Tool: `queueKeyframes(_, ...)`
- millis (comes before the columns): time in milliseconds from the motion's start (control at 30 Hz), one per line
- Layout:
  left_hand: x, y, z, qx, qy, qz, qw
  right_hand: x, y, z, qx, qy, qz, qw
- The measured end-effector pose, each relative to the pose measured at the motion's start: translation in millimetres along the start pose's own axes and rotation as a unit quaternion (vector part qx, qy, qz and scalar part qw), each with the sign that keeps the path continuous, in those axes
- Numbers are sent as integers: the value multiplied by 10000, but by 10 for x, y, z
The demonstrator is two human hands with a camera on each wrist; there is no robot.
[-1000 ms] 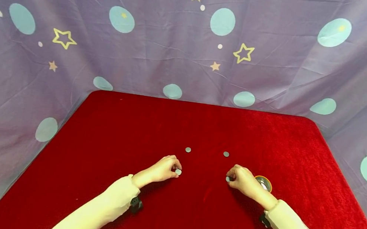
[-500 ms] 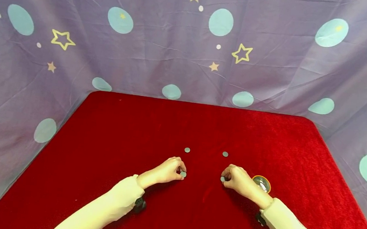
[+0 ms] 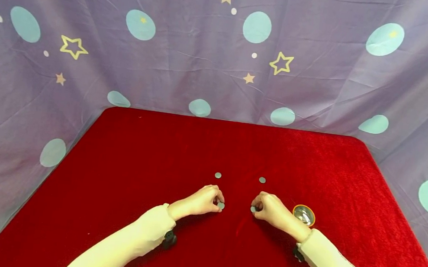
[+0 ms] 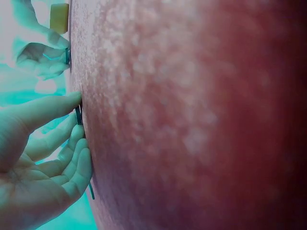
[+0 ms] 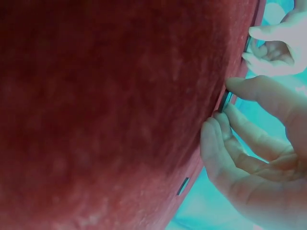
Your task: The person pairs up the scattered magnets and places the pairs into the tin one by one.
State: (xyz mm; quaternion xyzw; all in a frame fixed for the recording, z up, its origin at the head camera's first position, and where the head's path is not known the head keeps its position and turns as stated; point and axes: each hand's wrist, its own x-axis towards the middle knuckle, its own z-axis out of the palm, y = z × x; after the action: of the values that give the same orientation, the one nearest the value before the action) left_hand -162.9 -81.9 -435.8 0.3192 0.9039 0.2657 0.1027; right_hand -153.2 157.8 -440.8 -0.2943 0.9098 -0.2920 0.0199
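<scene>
My left hand (image 3: pixel 203 200) pinches a small round grey disc (image 3: pixel 220 205) between thumb and fingers, low at the red cloth. Facing it, my right hand (image 3: pixel 273 210) pinches a like disc (image 3: pixel 253 209), with a short gap between the two. Both wrist views show the held discs edge-on, thin and dark: the left disc (image 4: pixel 78 115) and the right disc (image 5: pixel 225 101) stand at the cloth surface. Farther back lie two more grey discs, a left one (image 3: pixel 218 175) and a right one (image 3: pixel 262 180), flat on the cloth.
A small metal bowl with an orange-yellow rim (image 3: pixel 304 215) stands just right of my right hand. Red velvety cloth (image 3: pixel 181 147) covers the table. Behind and at the sides hangs a purple curtain (image 3: pixel 192 40) with stars and dots.
Both hands have moved inward toward each other, each carrying its disc along, so the gap between the discs has narrowed. The two rear discs and the bowl have stayed put.
</scene>
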Motion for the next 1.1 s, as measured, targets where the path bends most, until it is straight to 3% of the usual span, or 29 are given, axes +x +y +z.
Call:
queueKeyframes(533, 97, 74, 74, 39, 89, 187, 9998, 80, -118, 62, 13, -206, -21, 9998)
queueKeyframes(1100, 186, 156, 120, 14, -152, 224, 9996, 152, -198, 110, 7, -409, -55, 9991)
